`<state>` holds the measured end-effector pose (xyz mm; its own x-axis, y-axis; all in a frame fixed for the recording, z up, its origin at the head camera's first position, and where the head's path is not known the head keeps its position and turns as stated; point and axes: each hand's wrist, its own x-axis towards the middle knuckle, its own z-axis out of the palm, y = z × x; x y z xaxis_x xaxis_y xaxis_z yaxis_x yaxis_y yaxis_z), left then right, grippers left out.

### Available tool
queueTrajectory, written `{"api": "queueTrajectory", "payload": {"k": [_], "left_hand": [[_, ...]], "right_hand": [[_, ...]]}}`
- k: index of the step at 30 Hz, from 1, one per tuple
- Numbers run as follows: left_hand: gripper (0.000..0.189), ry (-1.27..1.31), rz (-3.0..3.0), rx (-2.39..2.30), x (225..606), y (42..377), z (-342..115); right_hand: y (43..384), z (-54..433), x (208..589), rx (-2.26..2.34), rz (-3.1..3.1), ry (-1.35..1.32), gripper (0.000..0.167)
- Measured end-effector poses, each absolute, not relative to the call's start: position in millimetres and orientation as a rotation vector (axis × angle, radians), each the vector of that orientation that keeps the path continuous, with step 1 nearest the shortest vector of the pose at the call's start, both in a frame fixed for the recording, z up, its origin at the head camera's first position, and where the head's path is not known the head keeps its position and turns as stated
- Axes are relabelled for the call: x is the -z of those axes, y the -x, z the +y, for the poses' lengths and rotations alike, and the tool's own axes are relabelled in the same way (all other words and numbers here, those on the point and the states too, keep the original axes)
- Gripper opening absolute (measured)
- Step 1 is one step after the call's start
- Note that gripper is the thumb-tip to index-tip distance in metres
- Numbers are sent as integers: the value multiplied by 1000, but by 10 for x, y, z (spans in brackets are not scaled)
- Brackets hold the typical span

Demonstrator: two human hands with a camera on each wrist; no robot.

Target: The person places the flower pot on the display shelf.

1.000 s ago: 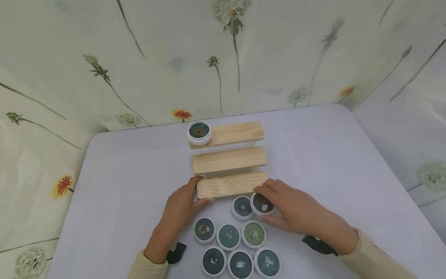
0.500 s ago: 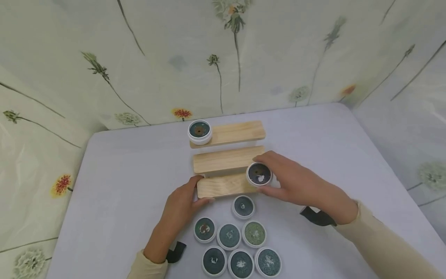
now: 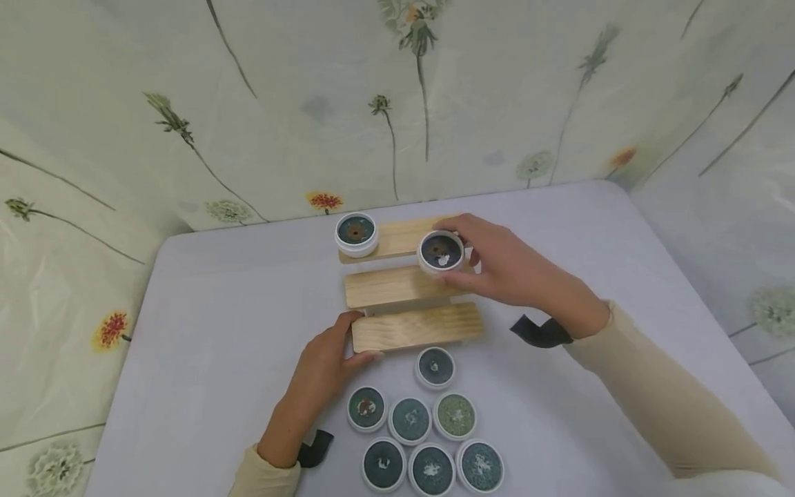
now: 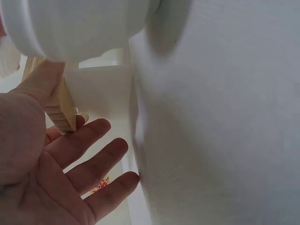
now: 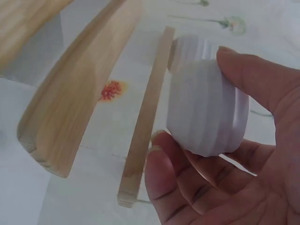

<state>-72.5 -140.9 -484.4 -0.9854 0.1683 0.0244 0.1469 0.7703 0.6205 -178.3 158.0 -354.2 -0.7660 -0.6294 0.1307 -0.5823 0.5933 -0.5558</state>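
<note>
My right hand point(image 3: 506, 266) holds a small round white jar point(image 3: 442, 251) with a dark, brown-centred top, thumb and fingers around its sides. In the head view it overlaps the back two boards of a three-step wooden rack. The right wrist view shows the jar's ribbed white side point(image 5: 206, 108). My left hand point(image 3: 318, 369) pinches the left end of the front board point(image 3: 417, 327) between thumb and index finger. Its other fingers are spread below the board point(image 4: 63, 105) in the left wrist view. Another jar point(image 3: 356, 233) stands on the back board's left end.
Several similar jars sit on the white cloth point(image 3: 205, 359) in front of the rack, among them a green-topped jar point(image 3: 455, 415) and a lone jar point(image 3: 435, 367) close to the front board. Behind the table hangs a flowered sheet point(image 3: 298, 124).
My right hand has lifted the jar from beside the lone jar and carried it up and away, past the front board to the back boards. My left hand has stayed put.
</note>
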Motion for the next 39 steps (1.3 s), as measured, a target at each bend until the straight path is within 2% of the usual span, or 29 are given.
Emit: {"api": "queueTrajectory", "payload": {"k": [6, 9, 14, 24, 32, 39], "left_hand": [[73, -251, 2887, -1055, 4846, 737, -1409], [73, -252, 2891, -1047, 4843, 743, -1412], [75, -252, 2893, -1055, 4831, 749, -1409], [73, -250, 2881, -1074, 4837, 751, -1412], [73, -264, 2892, -1066, 4835, 752, -1421], [73, -261, 2894, -1061, 4840, 741, -1416]], "right_hand": [[2016, 1470, 3538, 987, 2770, 960, 70], [2093, 1400, 3523, 972, 2786, 901, 75], [2164, 1296, 3517, 979, 2764, 851, 75], [2178, 1229, 3580, 1037, 2714, 820, 76], [2140, 1251, 3725, 1007, 2789, 784, 97], [1980, 1390, 3799, 1153, 2784, 776, 88]]}}
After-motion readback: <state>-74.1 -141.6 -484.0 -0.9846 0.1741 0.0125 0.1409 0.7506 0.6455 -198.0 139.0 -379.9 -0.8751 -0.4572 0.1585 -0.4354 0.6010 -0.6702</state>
